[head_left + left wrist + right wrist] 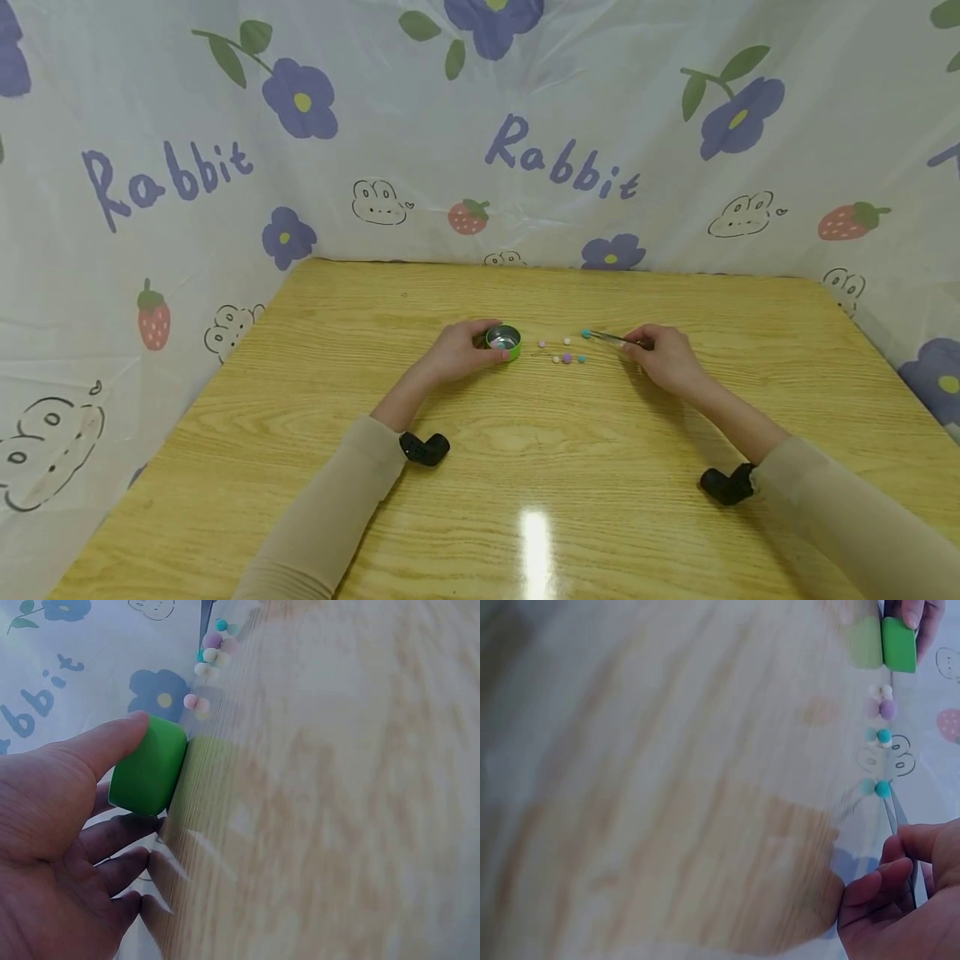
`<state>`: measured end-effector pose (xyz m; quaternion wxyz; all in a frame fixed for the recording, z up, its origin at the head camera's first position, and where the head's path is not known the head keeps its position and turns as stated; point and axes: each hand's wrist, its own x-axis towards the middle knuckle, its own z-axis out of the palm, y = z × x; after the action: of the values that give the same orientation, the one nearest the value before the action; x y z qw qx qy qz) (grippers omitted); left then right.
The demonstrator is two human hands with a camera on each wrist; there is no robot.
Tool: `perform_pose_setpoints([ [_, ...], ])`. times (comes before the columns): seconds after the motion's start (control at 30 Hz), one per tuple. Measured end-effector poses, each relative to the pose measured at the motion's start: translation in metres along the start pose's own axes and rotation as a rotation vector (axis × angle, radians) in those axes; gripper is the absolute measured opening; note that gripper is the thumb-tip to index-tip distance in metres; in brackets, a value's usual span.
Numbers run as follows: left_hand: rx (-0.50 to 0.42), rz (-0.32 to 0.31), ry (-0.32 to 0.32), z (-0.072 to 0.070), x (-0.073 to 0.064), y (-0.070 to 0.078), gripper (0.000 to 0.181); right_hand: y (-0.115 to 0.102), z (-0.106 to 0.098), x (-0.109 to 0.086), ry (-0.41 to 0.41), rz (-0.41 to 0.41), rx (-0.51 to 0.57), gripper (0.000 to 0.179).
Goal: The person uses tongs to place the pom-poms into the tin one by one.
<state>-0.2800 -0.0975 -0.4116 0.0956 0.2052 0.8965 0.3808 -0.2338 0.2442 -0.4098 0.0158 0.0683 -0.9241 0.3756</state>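
A small round green tin (pixel 504 342) with a shiny metal inside stands on the table. My left hand (pixel 463 352) grips it, thumb on the near side and fingers round the far side. In my right hand (pixel 664 358) I pinch metal tweezers (pixel 609 337), whose tips are at a teal bead (pixel 587 333). Between tin and tweezers lie several loose beads: a pink one (pixel 542 344), a purple one (pixel 567 358), a smaller teal one (pixel 582 359) and white ones (pixel 567 341). The right wrist view shows the tweezer tips touching the teal bead (pixel 883 788) at the tabletop.
The wooden table (pixel 480 467) has a glossy surface with a bright reflection near its front. A white curtain (pixel 420 125) printed with flowers and rabbits hangs behind and beside it. Black wrist devices (pixel 425 449) sit at both sleeve cuffs.
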Motion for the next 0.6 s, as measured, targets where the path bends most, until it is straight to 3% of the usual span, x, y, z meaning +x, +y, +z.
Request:
perform_pose_setpoints([
  [0.6,-0.001,0.011,0.003,0.0003,0.0001,-0.0027,0.067,0.0025,0.0006,-0.0006,0.026,-0.021,0.017,0.023],
])
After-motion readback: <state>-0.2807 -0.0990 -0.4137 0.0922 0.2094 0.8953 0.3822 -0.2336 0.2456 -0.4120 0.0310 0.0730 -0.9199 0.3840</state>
